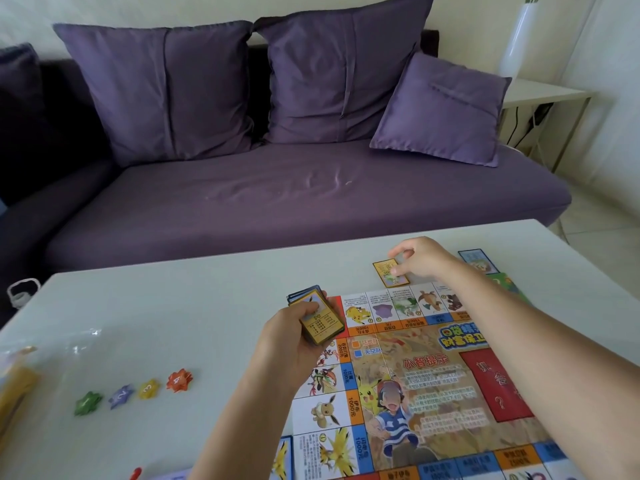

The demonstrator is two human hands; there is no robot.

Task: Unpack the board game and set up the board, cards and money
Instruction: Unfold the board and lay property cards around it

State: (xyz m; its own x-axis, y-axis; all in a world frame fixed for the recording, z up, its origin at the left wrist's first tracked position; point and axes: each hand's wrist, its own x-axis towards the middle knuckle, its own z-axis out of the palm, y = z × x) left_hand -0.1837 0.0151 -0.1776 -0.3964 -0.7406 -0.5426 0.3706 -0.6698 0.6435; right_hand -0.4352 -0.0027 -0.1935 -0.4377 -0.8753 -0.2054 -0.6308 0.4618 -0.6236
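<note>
Our left hand (287, 336) grips the deck (323, 329); ahead-right of it, our right hand (424, 259) pinches a card (385, 271) lying lengthwise away.

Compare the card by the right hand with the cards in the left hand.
The single card lies flat on the table, pinched by the right hand; the stack is lifted at the board's corner, gripped by the left hand. Single card is one; stack holds many. Both show yellow-bordered faces.
</note>
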